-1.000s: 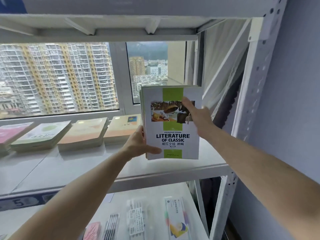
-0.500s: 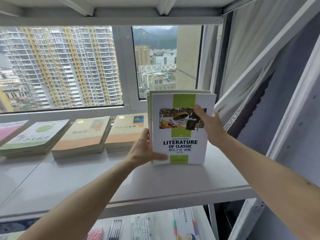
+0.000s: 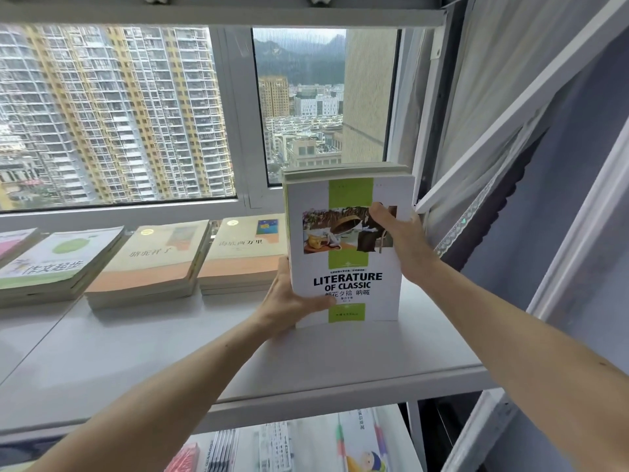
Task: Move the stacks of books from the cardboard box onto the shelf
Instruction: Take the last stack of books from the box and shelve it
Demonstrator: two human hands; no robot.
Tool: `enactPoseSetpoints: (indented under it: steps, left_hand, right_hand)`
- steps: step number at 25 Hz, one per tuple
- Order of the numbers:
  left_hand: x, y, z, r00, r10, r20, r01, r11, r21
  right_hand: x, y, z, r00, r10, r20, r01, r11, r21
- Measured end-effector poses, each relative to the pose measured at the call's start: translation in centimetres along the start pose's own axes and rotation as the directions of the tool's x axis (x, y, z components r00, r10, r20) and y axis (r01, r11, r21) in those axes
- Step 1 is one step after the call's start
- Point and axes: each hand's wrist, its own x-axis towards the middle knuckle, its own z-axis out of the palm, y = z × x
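Note:
A stack of white-and-green books (image 3: 347, 267) titled "Literature of Classic" stands nearly upright, its lower edge resting on the white shelf (image 3: 238, 362) near the right end. My left hand (image 3: 289, 304) grips the stack's lower left corner, thumb across the front cover. My right hand (image 3: 400, 240) holds its right edge, thumb on the cover picture. The cardboard box is out of view.
Stacks of books lie flat along the shelf's back: a cream-and-orange stack (image 3: 243, 257) right beside the held one, another (image 3: 153, 264) left of it, a green-and-white one (image 3: 58, 260) further left. A window and a shelf post (image 3: 578, 206) stand behind and right. Stationery lies on the lower shelf (image 3: 306, 441).
The held stack has come down and forward from above the shelf edge until its lower edge rests on the shelf. Both hands kept their grip.

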Motion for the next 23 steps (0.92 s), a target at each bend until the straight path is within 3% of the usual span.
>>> enactPoseSetpoints:
  steps: [7, 11, 14, 17, 19, 23]
  left_hand:
    - [0.5, 0.7, -0.4, 0.996, -0.092, 0.002, 0.092, 0.995, -0.042]
    - [2.3, 3.0, -0.9, 0.968, -0.234, 0.092, 0.244, 0.963, -0.115]
    - [4.3, 4.8, -0.4, 0.891, -0.413, 0.190, 0.437, 0.892, -0.112]
    - [5.8, 5.6, 0.9, 0.797, -0.567, 0.205, 0.595, 0.796, -0.111]
    - [6.6, 5.3, 1.9, 0.779, -0.606, 0.160, 0.623, 0.777, -0.088]
    - [8.3, 4.2, 4.0, 0.740, -0.664, 0.111, 0.673, 0.731, -0.116]
  right_hand:
    - [1.4, 0.5, -0.1, 0.984, -0.009, -0.179, 0.005, 1.000, -0.026]
    - [4.2, -0.6, -0.4, 0.957, 0.146, -0.250, -0.167, 0.984, -0.068]
    - [7.6, -0.4, -1.4, 0.877, 0.372, -0.304, -0.434, 0.885, -0.168]
    - [10.5, 1.2, -2.5, 0.755, 0.599, -0.268, -0.654, 0.718, -0.237]
    - [11.6, 2.8, -3.2, 0.688, 0.666, -0.287, -0.725, 0.623, -0.293]
    - [13.8, 5.2, -3.8, 0.696, 0.647, -0.313, -0.710, 0.552, -0.437]
